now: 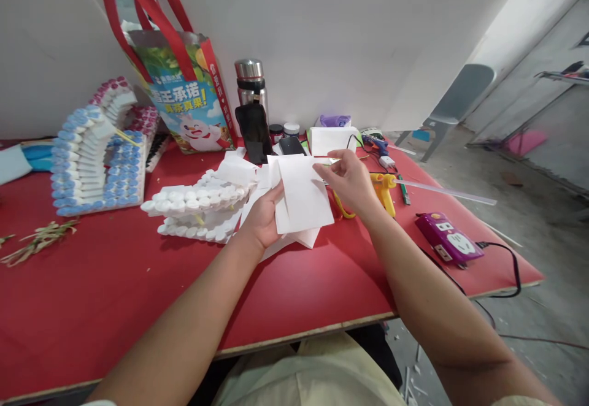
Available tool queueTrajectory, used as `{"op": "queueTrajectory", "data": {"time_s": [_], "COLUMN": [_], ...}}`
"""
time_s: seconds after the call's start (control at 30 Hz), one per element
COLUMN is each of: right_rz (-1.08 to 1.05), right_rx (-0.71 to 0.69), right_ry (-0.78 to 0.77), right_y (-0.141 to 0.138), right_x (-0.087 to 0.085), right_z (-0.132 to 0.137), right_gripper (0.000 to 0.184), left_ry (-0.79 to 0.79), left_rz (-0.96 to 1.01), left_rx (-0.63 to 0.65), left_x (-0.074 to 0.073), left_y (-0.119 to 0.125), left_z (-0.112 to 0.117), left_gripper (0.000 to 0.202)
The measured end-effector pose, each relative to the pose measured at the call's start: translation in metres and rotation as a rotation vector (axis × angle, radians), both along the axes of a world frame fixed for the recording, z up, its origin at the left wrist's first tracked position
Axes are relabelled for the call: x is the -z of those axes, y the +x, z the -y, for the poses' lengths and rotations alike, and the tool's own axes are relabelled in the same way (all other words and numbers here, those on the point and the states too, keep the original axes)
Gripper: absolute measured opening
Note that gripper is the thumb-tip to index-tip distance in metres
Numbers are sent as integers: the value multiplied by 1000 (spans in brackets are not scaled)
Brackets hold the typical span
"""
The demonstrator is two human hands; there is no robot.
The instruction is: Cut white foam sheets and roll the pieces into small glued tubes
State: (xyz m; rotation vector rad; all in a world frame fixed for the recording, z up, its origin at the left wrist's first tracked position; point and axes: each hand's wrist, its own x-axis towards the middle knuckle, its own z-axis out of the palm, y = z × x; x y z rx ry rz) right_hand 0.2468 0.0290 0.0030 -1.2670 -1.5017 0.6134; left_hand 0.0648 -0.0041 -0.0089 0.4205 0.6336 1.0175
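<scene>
My left hand (pixel 265 214) grips a few sheets of white paper (pixel 306 200) by their left side, thumb on top. The front sheet is a blank rectangle, held tilted above the table. At its upper right edge, the thumb and fingers of my right hand (pixel 348 180) pinch the paper. More white paper (pixel 307 237) lies loose underneath. To the left sits a white piece built of rows with rounded tips (pixel 202 200), with paper scraps behind it. Just beyond my right wrist is a yellow glue gun (pixel 384 192) with a clear glue stick (pixel 446 192) in its back.
A purple power socket (pixel 448 239) with a black cable lies near the right edge. Blue-tipped rolled pieces (pixel 99 160) stand at left beside a printed bag (pixel 193 99). A steel bottle (pixel 251 81), a black phone-like object (pixel 254 131) and dried stalks (pixel 41 240) are on the red table (pixel 184 289).
</scene>
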Motion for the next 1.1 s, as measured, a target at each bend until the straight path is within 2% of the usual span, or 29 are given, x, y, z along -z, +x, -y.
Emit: {"op": "queueTrajectory", "data": {"time_s": [0.1,0.17,0.33,0.47,0.53,0.7,0.8,0.87,1.0,1.1], "right_rz": [-132,-206,-165,-136,-134,-103,-110,-114,60,303], "right_rx": [-179,-244,-210,-183,-172,-163,-195,-168,58,108], "right_ry": [-136,-146,-74,-115,-125,-120,-101,-53,40,-7], "right_y": [-4,-9,-17,-18,-19,-23,-19,-11,10,18], "right_x": [2,0,1,6,8,9,7,5,6,10], "right_z": [0,4,9,8,8,10,7,3,-9,-14], "right_gripper": [48,42,23,22,22,23,29,30,20,17], "left_ry": [6,3,45,95,106,102,76,56,152,213], "left_rz": [-3,11,66,112,107,-3,-1,7,63,87], "left_rx": [-27,-16,98,137,136,44,55,38,-176,-301], "left_x": [-1,-1,4,7,8,10,7,2,-10,-14], "left_y": [-1,0,2,2,2,3,0,-5,-23,-35], "left_z": [-1,-1,0,0,-1,0,0,-2,-8,-12], "left_gripper": [48,52,64,71,68,43,44,49,54,51]}}
